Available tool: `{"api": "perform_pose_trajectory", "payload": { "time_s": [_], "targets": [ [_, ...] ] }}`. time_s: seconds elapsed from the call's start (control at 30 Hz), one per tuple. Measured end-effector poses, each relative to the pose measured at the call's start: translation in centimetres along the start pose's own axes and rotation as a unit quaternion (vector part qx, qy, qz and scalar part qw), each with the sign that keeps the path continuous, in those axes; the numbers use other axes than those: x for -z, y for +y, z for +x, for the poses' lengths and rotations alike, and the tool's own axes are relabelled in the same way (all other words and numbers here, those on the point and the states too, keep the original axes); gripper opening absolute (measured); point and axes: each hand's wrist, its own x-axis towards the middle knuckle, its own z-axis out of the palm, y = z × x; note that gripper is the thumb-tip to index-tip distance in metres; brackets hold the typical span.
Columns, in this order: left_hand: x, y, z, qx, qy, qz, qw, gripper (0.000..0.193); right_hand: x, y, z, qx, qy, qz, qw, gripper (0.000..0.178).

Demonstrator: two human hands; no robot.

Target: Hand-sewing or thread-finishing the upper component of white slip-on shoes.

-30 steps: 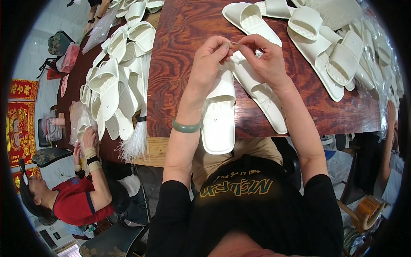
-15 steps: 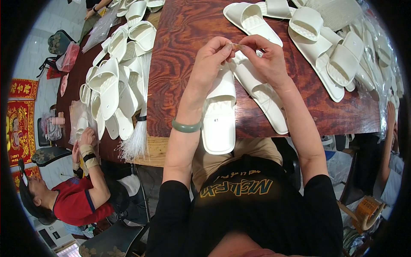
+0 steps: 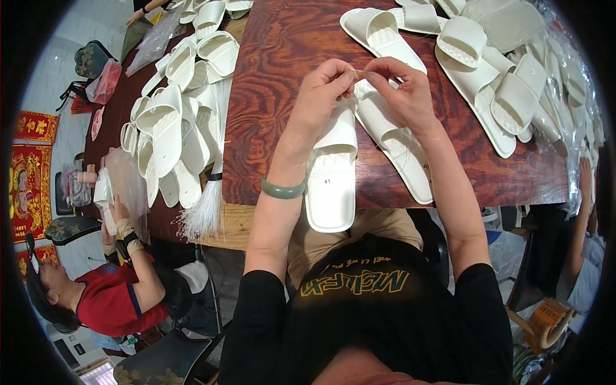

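Note:
At the near part of the wooden table, my left hand [image 3: 326,88] and my right hand [image 3: 405,93] meet with thumbs and forefingers pinched. A tiny tan bit shows between the fingertips, too small to make out. Under my left wrist lies a white slipper [image 3: 330,189], its heel jutting past the table's near edge. Another white slipper [image 3: 409,168] lies slantwise under my right hand, and a fine clear thread loops over it. My hands partly hide the toe ends of both slippers.
More white slippers lie beyond my hands [image 3: 378,32] and in a heap at right [image 3: 516,96] beside clear plastic. At left, slippers [image 3: 160,122] and a tied bundle of clear strands [image 3: 204,212] cover another table, where a person in red [image 3: 112,295] handles a slipper and plastic bag.
My hands stay pinched together over the slippers, with little movement. The person at left has shifted both hands, and the white slipper there now stands out beside the plastic bag.

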Motion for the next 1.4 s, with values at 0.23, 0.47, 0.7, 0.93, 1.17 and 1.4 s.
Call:
{"api": "perform_pose_trajectory", "payload": {
  "time_s": [0.23, 0.47, 0.7, 0.93, 1.17, 1.4],
  "targets": [
    [-0.1, 0.2, 0.0, 0.009, 0.011, 0.014, 1.000, 0.010, 0.0, -0.6, 0.2, 0.008, 0.014, -0.036, 0.999, 0.013],
    [0.0, 0.1, 0.2, -0.001, -0.003, 0.008, 1.000, 0.011, 0.3, -0.3, 0.3, 0.017, 0.000, 0.006, 1.000, 0.013],
    [-0.1, 0.2, -0.1, 0.016, 0.008, 0.007, 1.000, 0.010, 0.0, -0.5, 0.2, 0.011, -0.012, -0.014, 1.000, 0.013],
    [0.3, 0.1, 0.3, -0.055, 0.077, -0.033, 0.995, 0.011, 0.0, 0.8, 0.4, -0.086, 0.050, -0.079, 0.992, 0.016],
    [3.1, 5.0, 0.9, -0.215, 0.049, -0.275, 0.936, 0.004, 0.9, 2.5, 1.0, -0.041, 0.178, -0.042, 0.982, 0.026],
    [0.2, 19.4, -15.4, -0.333, -0.255, -0.343, 0.840, 0.021, 0.9, 3.2, 2.0, -0.115, 0.141, 0.065, 0.981, 0.028]
  ]
}}
